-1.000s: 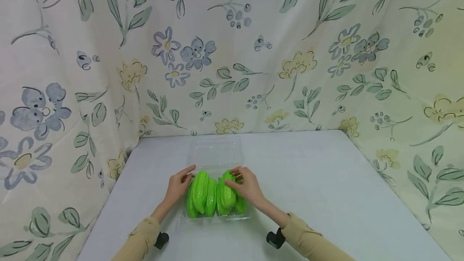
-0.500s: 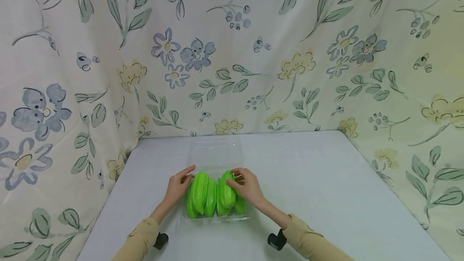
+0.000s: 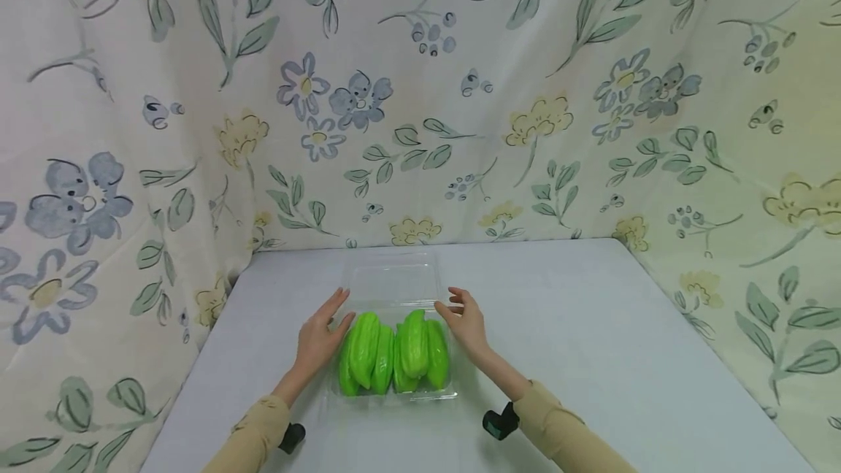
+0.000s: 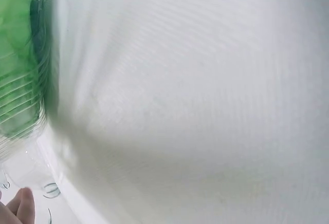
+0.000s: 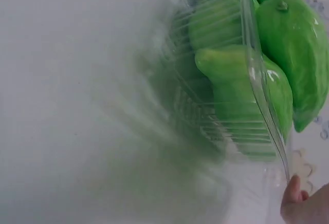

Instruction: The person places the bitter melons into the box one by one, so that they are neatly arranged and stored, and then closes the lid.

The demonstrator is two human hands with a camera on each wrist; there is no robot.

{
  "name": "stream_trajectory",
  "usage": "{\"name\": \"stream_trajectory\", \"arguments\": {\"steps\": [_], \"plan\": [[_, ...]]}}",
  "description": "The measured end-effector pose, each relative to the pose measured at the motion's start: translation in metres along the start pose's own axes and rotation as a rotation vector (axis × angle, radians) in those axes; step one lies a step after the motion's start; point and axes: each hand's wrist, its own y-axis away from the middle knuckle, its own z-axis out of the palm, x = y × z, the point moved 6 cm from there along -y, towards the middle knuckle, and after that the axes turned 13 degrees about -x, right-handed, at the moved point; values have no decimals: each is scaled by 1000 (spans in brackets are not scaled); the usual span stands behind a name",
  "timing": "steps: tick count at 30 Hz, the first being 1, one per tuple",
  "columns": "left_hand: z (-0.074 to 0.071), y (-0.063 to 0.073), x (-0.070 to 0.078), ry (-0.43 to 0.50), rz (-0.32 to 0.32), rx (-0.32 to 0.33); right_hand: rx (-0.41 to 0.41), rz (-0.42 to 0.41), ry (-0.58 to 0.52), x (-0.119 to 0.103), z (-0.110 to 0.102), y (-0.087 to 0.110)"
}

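Observation:
A clear plastic clamshell box (image 3: 430, 394) sits on the table with its lid (image 3: 392, 282) folded back. Several long, glossy green ridged fruits (image 3: 414, 345) fill it in two groups, one lying on top in each. My left hand (image 3: 315, 345) is at the box's back left, fingers stretched forward and thumb near the rim. At the back right corner is my right hand (image 3: 468, 325), holding nothing, its fingers loosely bent. In the right wrist view, a fingertip of that hand (image 5: 300, 203) is right at the rim (image 5: 272, 124). Only fingertips (image 4: 25, 206) show in the left wrist view.
A white table (image 3: 558, 327) carries the box. Behind it and along both sides hangs a floral curtain (image 3: 420, 130). Small black devices (image 3: 501, 422) are strapped at both wrists, next to the beige sleeves (image 3: 558, 422).
My right hand has let go of the top right fruit and moved back and right to the box's corner. My left hand's fingers have spread and reached slightly farther forward.

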Motion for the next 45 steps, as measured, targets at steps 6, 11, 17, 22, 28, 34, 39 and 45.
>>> {"name": "stream_trajectory", "arguments": {"steps": [6, 11, 17, 22, 28, 34, 39, 45], "plan": [[-13, -6, -13, 132, -198, 78, 1, 174, -158, 22, -6, -13], [-14, -17, -29, 443, -511, -239, -157, 241, -446, 34, -3, -26], [-9, -25, -35, 806, -684, -500, -368, 317, -728, 38, 5, -29], [-1, -30, -37, 897, -742, -559, -420, 366, -800, 42, 9, -28], [4, -36, -36, 813, -750, -563, -458, 344, -796, 41, 12, -29], [1, -37, -35, 732, -764, -487, -467, 332, -747, 40, 14, -28], [-1, -39, -32, 673, -657, -448, -458, 293, -722, 39, 7, -26], [-3, -50, -25, 447, -374, -343, -470, 197, -692, 36, -12, -28]]}}
